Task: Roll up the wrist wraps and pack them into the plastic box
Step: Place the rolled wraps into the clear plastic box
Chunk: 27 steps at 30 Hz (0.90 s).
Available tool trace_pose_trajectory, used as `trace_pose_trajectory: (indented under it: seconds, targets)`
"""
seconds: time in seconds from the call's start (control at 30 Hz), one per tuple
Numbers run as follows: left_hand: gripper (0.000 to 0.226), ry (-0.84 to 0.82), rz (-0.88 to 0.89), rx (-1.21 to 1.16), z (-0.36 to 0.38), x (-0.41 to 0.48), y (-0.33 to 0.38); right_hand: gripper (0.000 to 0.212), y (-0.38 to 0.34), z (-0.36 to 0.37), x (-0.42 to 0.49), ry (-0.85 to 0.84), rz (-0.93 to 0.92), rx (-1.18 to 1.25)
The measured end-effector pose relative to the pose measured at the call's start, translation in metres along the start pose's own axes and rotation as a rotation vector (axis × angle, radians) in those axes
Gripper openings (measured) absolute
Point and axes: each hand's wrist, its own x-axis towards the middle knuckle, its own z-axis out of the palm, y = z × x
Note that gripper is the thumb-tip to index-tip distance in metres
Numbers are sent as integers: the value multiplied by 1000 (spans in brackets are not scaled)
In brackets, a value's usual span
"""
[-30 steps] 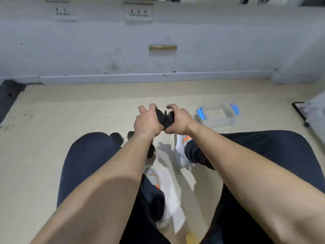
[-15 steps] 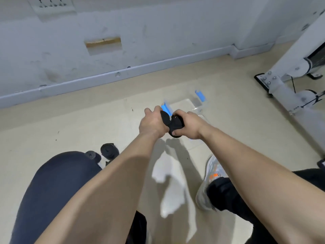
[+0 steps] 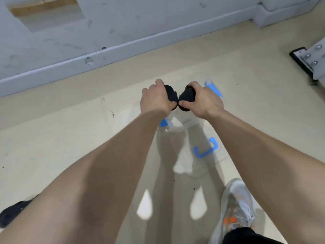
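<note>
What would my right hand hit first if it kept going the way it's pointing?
Probably the left hand and the black fabric wrist wrap it grips, close beside it; depth is unclear.

A clear plastic box (image 3: 176, 127) with blue latches sat on the beige floor (image 3: 70, 138), a blue-handled lid (image 3: 205, 150) just beside it. A grey sneaker (image 3: 235, 205) stood near, a bolted metal foot (image 3: 306, 62) well apart.
</note>
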Motion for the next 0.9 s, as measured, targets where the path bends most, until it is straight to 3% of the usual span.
trace_pose_trajectory:
  seconds: [0.17,0.37,0.43,0.57,0.67,0.8,0.9]
  targets:
    - [62,-24,117,229,34,44,-3,56,3,25,50,-64,-3,-45]
    - [42,100,260,592,61,65,-13,69,5,46,87,-75,20,-13]
    - [30,183,309,568,69,66,-21,78,3,54,92,-83,23,61]
    - [36,343,441,572,81,63,-30,81,7,67,92,-90,92,135]
    - [44,364,477,559,83,63,-33,83,9,69,88,-79,120,167]
    - [32,365,459,547,81,60,-38,72,4,66,87,-46,108,165]
    - [38,384,447,538,77,58,-37,68,3,66,85,-4,82,65]
